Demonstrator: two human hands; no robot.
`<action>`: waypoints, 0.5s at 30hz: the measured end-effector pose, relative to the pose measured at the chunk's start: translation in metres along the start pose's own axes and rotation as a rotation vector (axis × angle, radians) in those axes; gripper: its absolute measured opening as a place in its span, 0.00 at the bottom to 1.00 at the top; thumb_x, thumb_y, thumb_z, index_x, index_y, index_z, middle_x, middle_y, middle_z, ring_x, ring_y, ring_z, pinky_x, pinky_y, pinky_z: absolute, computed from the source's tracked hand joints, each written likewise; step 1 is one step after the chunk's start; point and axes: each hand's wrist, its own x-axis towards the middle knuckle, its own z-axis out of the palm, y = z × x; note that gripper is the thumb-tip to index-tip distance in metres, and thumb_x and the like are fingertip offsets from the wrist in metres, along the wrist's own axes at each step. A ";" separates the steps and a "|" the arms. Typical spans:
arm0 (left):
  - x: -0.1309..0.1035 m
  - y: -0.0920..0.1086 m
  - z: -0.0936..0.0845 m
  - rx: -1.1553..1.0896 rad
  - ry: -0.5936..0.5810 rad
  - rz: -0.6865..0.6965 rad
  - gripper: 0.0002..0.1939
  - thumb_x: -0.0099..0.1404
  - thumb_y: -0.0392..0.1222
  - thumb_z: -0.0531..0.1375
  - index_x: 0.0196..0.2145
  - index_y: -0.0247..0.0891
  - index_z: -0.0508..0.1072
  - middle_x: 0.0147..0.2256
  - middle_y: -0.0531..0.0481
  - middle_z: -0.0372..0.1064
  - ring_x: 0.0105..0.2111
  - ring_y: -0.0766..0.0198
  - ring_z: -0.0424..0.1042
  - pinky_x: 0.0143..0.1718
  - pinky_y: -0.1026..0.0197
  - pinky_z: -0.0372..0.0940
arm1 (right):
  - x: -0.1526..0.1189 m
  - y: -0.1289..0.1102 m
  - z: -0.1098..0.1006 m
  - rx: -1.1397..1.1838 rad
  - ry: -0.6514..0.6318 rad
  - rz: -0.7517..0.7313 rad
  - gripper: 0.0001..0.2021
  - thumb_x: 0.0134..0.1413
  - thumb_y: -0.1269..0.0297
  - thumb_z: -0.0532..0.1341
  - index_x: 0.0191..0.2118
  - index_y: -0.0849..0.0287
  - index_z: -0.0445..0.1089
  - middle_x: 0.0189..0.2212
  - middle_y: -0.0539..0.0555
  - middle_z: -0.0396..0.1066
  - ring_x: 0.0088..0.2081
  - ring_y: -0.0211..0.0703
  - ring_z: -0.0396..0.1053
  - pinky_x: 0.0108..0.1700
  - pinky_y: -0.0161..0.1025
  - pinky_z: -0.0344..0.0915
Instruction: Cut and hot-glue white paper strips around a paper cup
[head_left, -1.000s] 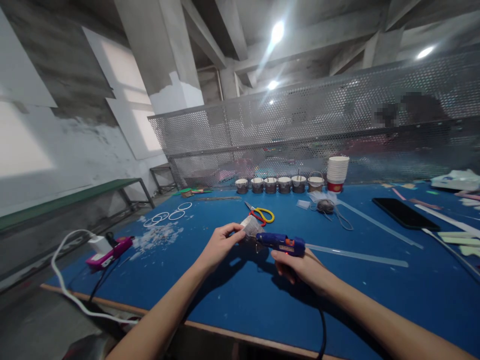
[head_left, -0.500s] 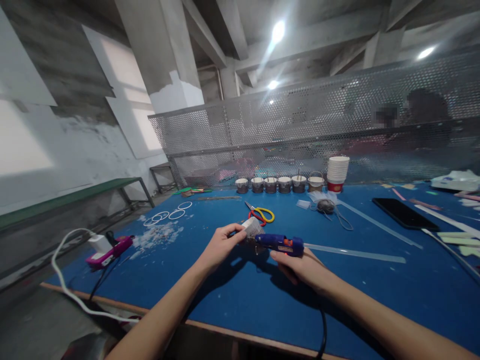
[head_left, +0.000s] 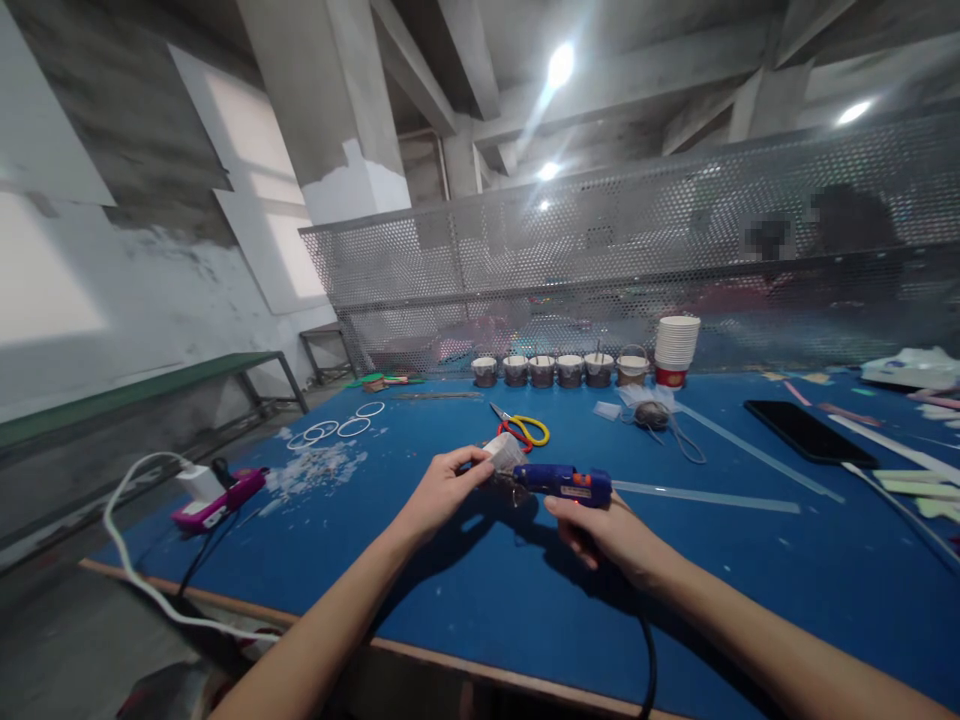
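Note:
My left hand (head_left: 450, 488) pinches a small white and greyish cup (head_left: 507, 450), tilted on its side above the blue table. In my right hand (head_left: 604, 530) is a blue hot glue gun (head_left: 562, 482), its nozzle pointing left at the cup's lower part. Whether the nozzle touches the cup I cannot tell. A long clear glue stick (head_left: 709, 497) sticks out of the gun's back, and a black cord hangs below. Just beyond the cup lie scissors (head_left: 534, 430) with red and yellow handles.
Several grey-wrapped cups (head_left: 541, 372) and a paper cup stack (head_left: 677, 350) line the mesh partition (head_left: 480, 270). Grey cord (head_left: 651, 415) lies before them. A phone (head_left: 808, 432) is at right; white rings (head_left: 354, 427) and a purple power strip (head_left: 225, 500) are left.
The glue gun and my right hand have shifted slightly to the right. My left hand keeps its hold on the cup in nearly the same place.

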 end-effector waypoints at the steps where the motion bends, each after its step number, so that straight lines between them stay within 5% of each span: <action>1: 0.000 -0.001 0.000 0.002 0.000 0.004 0.10 0.56 0.48 0.60 0.25 0.39 0.75 0.23 0.54 0.67 0.26 0.64 0.64 0.33 0.62 0.58 | 0.000 0.000 0.000 0.004 -0.001 0.007 0.22 0.42 0.46 0.61 0.13 0.56 0.57 0.10 0.45 0.55 0.11 0.30 0.52 0.17 0.33 0.45; 10: 0.000 0.003 0.000 0.032 -0.007 0.001 0.12 0.56 0.48 0.60 0.25 0.37 0.74 0.24 0.53 0.67 0.27 0.65 0.63 0.33 0.63 0.58 | 0.000 0.003 -0.002 -0.224 -0.018 -0.123 0.23 0.51 0.51 0.58 0.12 0.56 0.55 0.08 0.45 0.52 0.13 0.31 0.50 0.18 0.33 0.47; 15: -0.001 0.002 0.001 0.019 -0.006 -0.009 0.12 0.55 0.48 0.60 0.24 0.37 0.74 0.24 0.53 0.67 0.26 0.65 0.63 0.33 0.63 0.59 | -0.003 0.002 0.003 -0.346 0.116 -0.263 0.14 0.50 0.57 0.59 0.19 0.55 0.58 0.14 0.45 0.54 0.16 0.33 0.51 0.20 0.33 0.49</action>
